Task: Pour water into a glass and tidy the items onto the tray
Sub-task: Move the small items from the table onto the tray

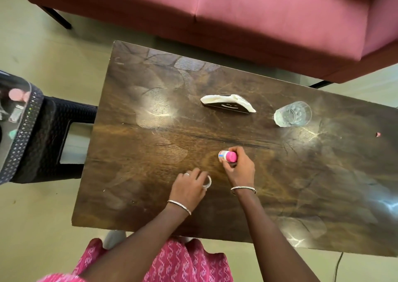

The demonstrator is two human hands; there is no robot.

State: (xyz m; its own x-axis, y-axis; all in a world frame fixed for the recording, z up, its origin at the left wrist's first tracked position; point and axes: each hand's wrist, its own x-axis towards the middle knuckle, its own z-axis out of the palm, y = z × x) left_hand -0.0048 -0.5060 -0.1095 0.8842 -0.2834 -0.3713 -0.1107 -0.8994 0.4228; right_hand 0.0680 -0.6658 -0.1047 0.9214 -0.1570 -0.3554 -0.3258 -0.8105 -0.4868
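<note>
On the dark wooden table [150, 144], my right hand [238, 167] grips a small white bottle with a pink cap [227, 155], tilted with its base toward the left. My left hand [189, 188] curls round a small clear round thing [207, 182] near the table's front edge; only its rim shows. A clear drinking glass [293, 113] stands at the far right of the table. A black napkin holder with white napkins [228, 105] stands at the far middle. No tray shows on the table.
A black woven stool [53, 135] stands left of the table, beside a transparent lidded container [13, 109] at the left edge. A pink sofa [237, 12] runs behind the table. A tiny pink scrap [378, 134] lies at the far right.
</note>
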